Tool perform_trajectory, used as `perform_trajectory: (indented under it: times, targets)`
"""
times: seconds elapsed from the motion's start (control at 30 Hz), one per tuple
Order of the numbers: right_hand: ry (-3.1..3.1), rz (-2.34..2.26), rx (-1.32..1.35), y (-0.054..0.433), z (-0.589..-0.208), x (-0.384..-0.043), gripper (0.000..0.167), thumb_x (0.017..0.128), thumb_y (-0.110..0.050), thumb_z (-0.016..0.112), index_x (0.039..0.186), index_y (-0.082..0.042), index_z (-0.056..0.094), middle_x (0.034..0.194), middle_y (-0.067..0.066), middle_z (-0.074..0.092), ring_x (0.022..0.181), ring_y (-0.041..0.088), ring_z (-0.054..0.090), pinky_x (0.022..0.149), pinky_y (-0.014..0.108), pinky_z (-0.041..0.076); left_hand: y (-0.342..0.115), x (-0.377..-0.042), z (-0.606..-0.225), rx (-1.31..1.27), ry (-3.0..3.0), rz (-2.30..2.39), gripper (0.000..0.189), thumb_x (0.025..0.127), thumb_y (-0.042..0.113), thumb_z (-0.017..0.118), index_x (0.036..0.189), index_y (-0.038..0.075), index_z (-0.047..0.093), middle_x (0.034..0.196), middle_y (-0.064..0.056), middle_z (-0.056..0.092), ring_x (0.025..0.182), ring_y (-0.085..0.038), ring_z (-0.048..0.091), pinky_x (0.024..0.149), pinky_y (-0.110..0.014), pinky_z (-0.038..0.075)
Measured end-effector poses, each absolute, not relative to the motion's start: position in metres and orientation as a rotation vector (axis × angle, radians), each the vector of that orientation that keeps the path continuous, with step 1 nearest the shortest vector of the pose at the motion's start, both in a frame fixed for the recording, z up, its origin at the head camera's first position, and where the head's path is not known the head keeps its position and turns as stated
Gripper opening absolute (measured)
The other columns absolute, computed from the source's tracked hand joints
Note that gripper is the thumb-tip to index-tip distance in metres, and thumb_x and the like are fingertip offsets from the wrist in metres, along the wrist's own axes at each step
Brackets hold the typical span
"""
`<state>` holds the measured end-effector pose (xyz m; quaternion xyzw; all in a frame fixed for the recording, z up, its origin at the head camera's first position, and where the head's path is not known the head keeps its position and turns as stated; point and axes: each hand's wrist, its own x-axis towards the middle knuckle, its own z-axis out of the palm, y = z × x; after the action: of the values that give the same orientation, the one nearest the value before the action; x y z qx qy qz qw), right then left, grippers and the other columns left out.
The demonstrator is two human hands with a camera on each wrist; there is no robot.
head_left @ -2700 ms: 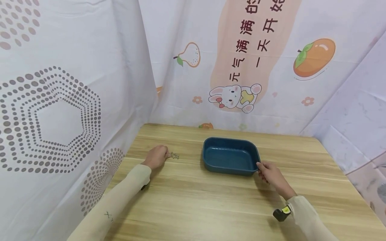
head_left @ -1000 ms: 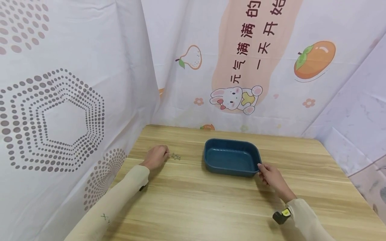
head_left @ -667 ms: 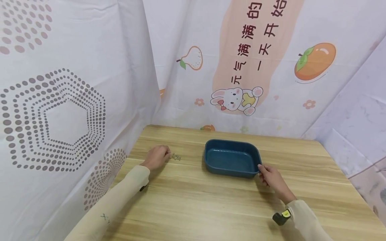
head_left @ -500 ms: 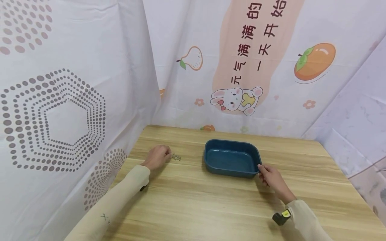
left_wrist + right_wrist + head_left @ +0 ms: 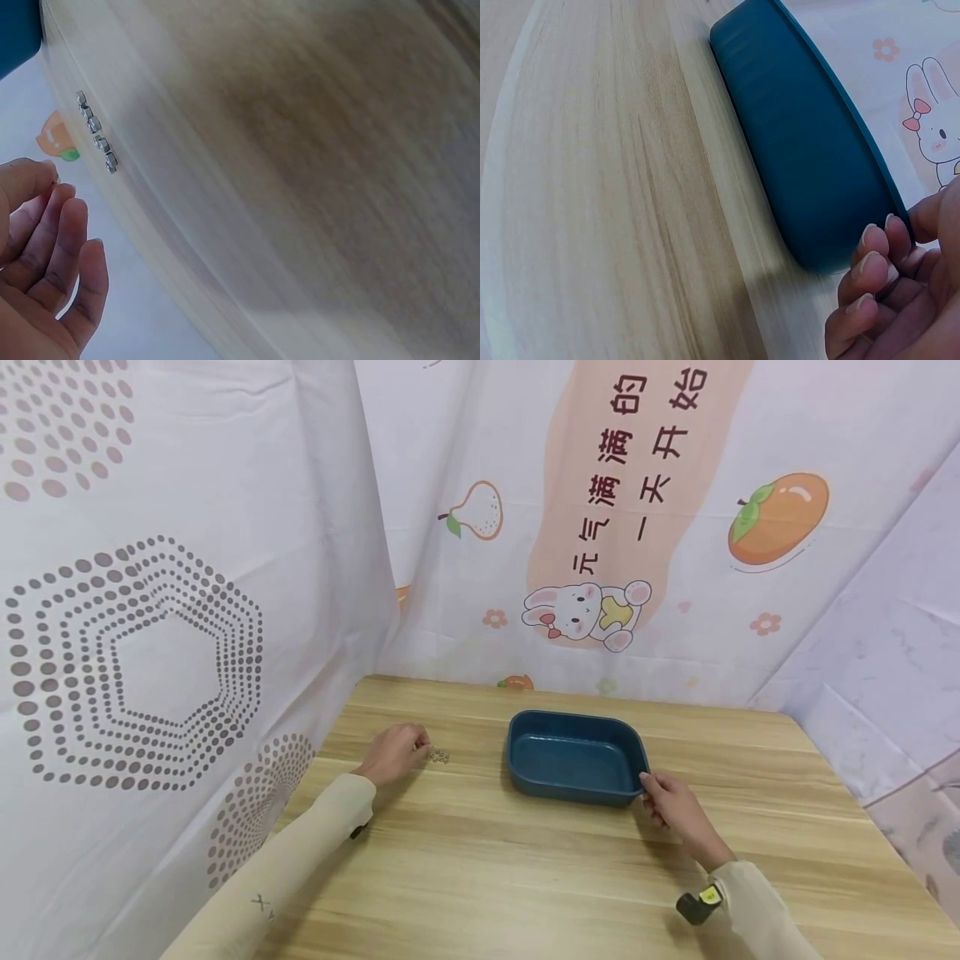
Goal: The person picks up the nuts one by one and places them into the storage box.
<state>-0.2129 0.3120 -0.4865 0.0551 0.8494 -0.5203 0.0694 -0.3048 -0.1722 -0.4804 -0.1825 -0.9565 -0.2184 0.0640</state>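
Observation:
Several small silvery metal nuts (image 5: 438, 756) (image 5: 94, 125) lie in a cluster on the wooden table. Just left of them is my left hand (image 5: 393, 753) (image 5: 45, 255), its thumb tip meeting the index fingertip. A tiny bit shows at that pinch, seemingly a nut, mostly hidden by the fingertips; the other fingers are loosely bent. A deep teal-blue plastic box (image 5: 573, 790) (image 5: 802, 150) with rounded corners stands upright, and nothing shows inside it. My right hand (image 5: 675, 806) (image 5: 907, 292) pinches its near right corner at the rim, thumb above and fingers bent below.
The wood-grain table (image 5: 480, 877) ends at a printed white curtain (image 5: 465, 610) behind, with another dotted curtain (image 5: 165, 668) close along the left. A black wrist camera (image 5: 697, 906) hangs below the right sleeve.
My left fingertips have shifted slightly right, now over the edge of the nut cluster. The right hand keeps its grip on the box, which stays in place. The head view has tilted a little.

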Motion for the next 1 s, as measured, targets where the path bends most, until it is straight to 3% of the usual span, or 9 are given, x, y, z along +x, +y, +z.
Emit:
perform_trajectory:
  times: [1.0]
  targets:
    - [2.559,-1.571,0.186,0.31,-0.486,-0.21,0.048,0.112,-0.043,0.041,0.096,0.001,0.054,0.076,0.003,0.052,0.062,0.014,0.048,0.055,0.027,0.041,-0.156,-0.305,-0.475,-0.608,-2.865,-0.679,0.008,0.098,0.014,0.071,0.091,0.012,0.074,0.085,0.004,0.069,0.07,-0.008,0.059,0.066,-0.03,0.052]
